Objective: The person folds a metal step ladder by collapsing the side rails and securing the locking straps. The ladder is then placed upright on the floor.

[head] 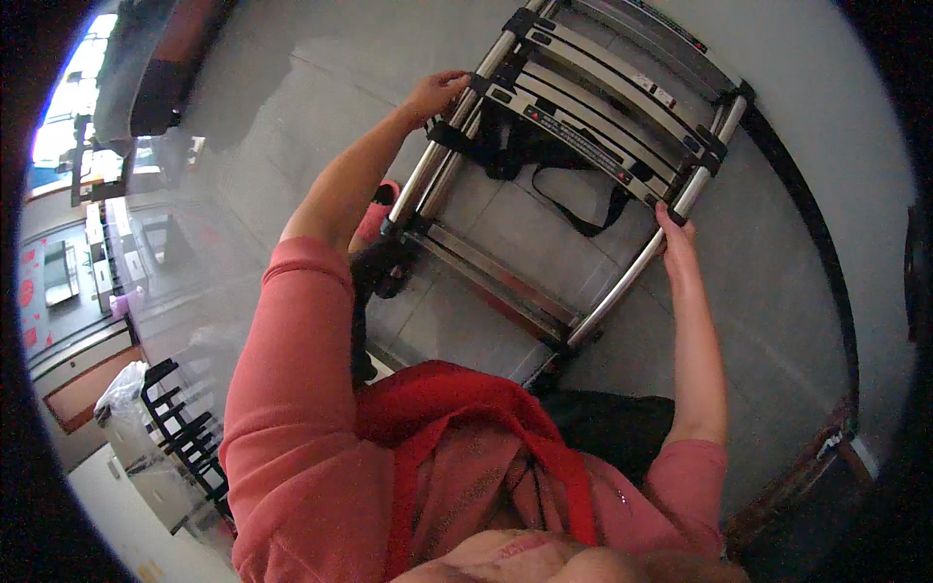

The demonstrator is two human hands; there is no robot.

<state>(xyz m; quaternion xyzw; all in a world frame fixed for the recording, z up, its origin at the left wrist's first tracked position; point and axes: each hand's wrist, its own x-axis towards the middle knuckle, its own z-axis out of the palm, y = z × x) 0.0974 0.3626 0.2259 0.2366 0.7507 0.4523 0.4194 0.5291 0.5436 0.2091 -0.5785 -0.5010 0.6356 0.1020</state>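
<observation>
A telescopic metal ladder (pixel 619 291), with silver tubular rails and black plastic collars, stands in front of me, several of its rungs bunched close together. My left hand (pixel 441 95) is at the collar on the left rail, fingers over its top. On the opposite rail, my right hand (pixel 676 237) grips just below a collar, thumb up against the end of a rung. A black strap (pixel 583 218) hangs or lies behind the rungs; which of the two I cannot tell. Warning labels bearing writing are stuck on the rungs.
Grey floor tiles (pixel 350 109) lie under the ladder. A pale wall (pixel 824 109) with a dark skirting runs along the right. At the lower left are a black rack (pixel 182 430) and a white cabinet (pixel 124 503). A pink shoe (pixel 375 218) shows beside the left rail.
</observation>
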